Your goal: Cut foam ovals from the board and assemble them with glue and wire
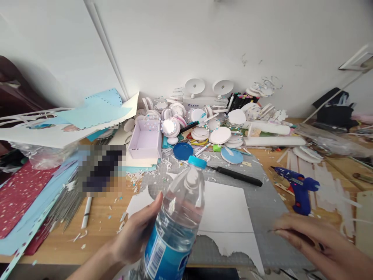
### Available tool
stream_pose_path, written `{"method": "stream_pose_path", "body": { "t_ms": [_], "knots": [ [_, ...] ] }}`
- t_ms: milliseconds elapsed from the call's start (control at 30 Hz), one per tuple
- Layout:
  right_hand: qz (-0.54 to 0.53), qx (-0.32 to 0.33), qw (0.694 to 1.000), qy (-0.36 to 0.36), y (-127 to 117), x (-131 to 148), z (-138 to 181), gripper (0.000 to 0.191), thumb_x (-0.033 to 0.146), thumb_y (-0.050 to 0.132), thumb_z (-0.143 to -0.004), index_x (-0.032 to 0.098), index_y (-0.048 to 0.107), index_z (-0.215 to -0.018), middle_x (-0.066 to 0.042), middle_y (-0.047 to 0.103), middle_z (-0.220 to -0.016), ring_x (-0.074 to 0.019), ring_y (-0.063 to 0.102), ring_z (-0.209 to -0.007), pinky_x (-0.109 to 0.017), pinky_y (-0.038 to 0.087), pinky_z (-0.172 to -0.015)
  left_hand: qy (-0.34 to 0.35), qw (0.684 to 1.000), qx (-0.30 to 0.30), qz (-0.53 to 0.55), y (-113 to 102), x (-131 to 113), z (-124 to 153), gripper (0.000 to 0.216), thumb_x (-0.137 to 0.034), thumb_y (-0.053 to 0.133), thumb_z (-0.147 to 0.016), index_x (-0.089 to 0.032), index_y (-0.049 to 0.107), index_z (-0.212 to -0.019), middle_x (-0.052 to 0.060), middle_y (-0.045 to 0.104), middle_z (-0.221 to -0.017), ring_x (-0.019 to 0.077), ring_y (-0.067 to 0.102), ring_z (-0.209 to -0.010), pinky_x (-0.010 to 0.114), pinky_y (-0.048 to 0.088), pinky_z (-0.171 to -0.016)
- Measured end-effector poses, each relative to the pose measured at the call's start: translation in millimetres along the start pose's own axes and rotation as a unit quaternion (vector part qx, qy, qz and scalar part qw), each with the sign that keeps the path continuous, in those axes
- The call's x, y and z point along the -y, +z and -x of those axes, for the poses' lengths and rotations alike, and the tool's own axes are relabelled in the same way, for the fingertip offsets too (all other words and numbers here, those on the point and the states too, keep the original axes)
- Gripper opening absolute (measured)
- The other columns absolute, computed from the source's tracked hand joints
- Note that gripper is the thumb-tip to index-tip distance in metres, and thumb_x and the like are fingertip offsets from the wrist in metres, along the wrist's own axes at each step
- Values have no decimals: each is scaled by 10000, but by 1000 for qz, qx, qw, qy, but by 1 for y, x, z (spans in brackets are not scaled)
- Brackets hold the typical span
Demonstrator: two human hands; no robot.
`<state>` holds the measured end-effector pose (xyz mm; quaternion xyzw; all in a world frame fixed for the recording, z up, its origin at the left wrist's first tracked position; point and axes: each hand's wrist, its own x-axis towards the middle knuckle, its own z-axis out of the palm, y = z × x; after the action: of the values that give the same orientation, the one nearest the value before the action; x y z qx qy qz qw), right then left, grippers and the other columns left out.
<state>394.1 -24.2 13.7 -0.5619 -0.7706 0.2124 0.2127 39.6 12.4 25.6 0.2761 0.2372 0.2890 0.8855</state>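
Observation:
My left hand (pixel 136 233) is wrapped round a clear plastic water bottle (pixel 175 221) with a blue label and a light-blue cap, holding it tilted above the near table edge. My right hand (pixel 317 241) hovers low at the right over the grey cutting mat (pixel 262 210), fingers stretched out towards the left and somewhat blurred; nothing shows in it. A sheet of white card (pixel 227 210) with a torn edge lies on the mat between the two hands.
A blue glue gun (pixel 297 186) lies right of the mat, a black craft knife (pixel 236 175) behind the card. Many white round discs (pixel 220 135), a white open box (pixel 145 139), a blue lid (pixel 182 151) and markers crowd the back. Coloured paper stacks (pixel 26 202) fill the left.

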Motion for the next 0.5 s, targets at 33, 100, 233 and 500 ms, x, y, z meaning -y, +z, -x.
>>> {"method": "stream_pose_path", "body": {
  "t_ms": [33,100,233,500],
  "knots": [
    [9,10,1000,-11,-1,0,-4,178,273,532,-857,337,684,-791,-22,721,-727,-226,700,-641,-272,564,-549,9,1000,4,-24,-2,0,1,598,-589,365,-915,-120,659,-1141,129,720,-934,239,676,-861,333,502,-765],
    [37,1,999,-39,-3,-3,-14,176,237,531,-860,312,681,-809,-28,727,-743,-220,703,-655,-278,556,-572,31,995,4,-95,-8,-2,6,539,-581,463,-881,-160,651,-1160,117,707,-1026,267,656,-949,362,494,-821],
    [123,-25,981,-146,-15,-3,-46,219,156,508,-868,263,697,-900,-32,751,-838,-215,719,-763,-298,545,-677,5,956,3,-295,-14,-14,18,572,-570,642,-769,-249,592,-1239,66,640,-1206,301,578,-1103,380,460,-915],
    [228,12,925,-305,-39,54,-145,343,257,373,-963,193,703,-896,3,728,-812,-139,678,-727,-258,454,-667,46,713,28,-699,23,-36,16,521,-526,646,-785,-246,580,-1220,84,638,-1160,286,589,-1034,374,459,-886]
  ]
}}
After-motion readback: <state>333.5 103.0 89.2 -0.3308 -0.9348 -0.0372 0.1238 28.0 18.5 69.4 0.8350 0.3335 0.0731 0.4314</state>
